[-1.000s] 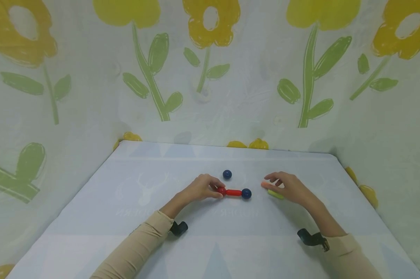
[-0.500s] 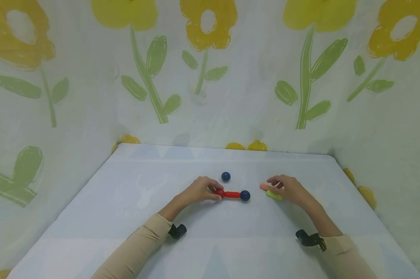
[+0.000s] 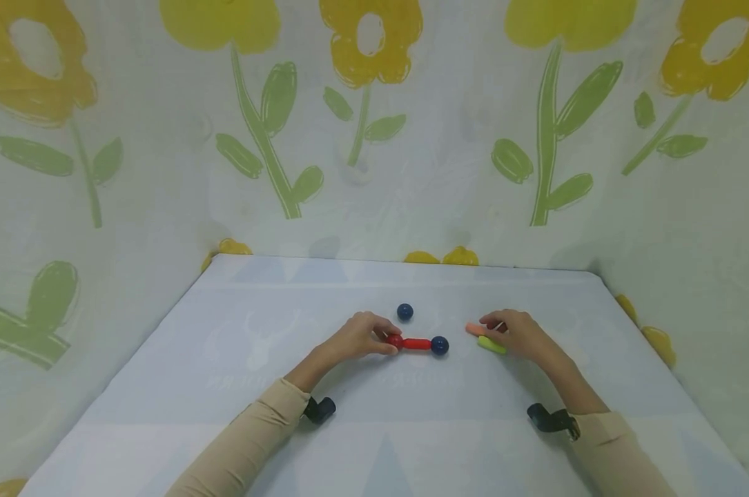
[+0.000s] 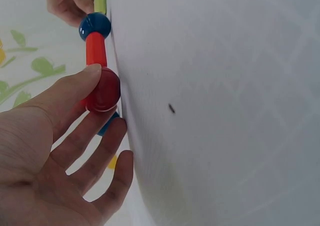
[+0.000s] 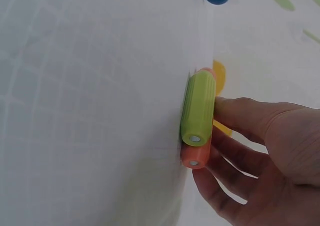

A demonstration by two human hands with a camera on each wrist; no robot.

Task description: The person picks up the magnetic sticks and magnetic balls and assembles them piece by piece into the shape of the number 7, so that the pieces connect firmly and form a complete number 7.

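My left hand point(image 3: 362, 335) pinches a glossy red ball point(image 4: 106, 90) between thumb and fingers. A red stick point(image 3: 417, 344) joins this ball to a dark blue ball point(image 3: 439, 346), making a straight dumbbell shape low over the table. To the right, my right hand point(image 3: 520, 333) has its thumb and fingers curled about an orange stick point(image 5: 194, 158). Alongside it lies a lime-green stick point(image 5: 198, 108), overlapping it in the right wrist view. Both sticks show a small metal disc in the end; the fingertips behind them are partly hidden.
A loose dark blue ball point(image 3: 405, 312) sits on the table beyond the red stick. The white table point(image 3: 374, 442) has faint printed patterns. Pale flower-printed curtains point(image 3: 436, 172) stand along its back and sides. Each wrist carries a black camera mount point(image 3: 551, 419).
The right fingers have come down and closer to the orange stick, more of which now shows. The left hand keeps its pinch on the red ball, almost unmoved.
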